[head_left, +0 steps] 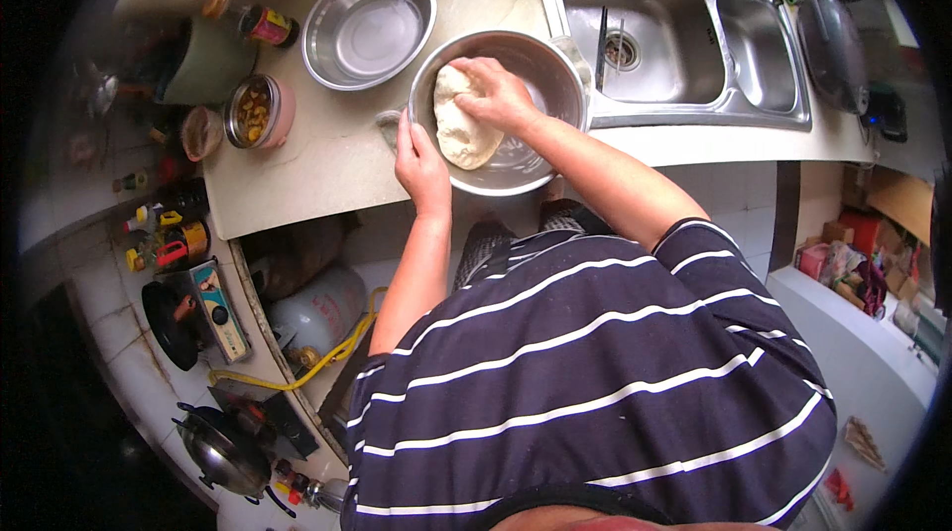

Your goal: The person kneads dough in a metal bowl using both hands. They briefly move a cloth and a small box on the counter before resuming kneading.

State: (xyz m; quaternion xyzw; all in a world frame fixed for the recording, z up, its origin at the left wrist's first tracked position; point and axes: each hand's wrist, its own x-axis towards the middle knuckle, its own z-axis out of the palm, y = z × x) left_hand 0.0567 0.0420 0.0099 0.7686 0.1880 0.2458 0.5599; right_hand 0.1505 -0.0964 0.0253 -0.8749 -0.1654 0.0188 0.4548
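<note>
A lump of pale dough lies against the left inside wall of a deep metal bowl at the counter's front edge. My right hand reaches into the bowl, its fingers curled over the dough's upper part. At the bowl's left side, my left hand grips the rim; some of its fingers are hidden. A greyish cloth shows beside that hand, and another piece of cloth sticks out at the bowl's right side.
A second, wide metal basin stands behind to the left. A double sink with a dark stick in it is at the right. Along the left are a sauce bottle, a pink pot of yellowish pieces and a gas stove.
</note>
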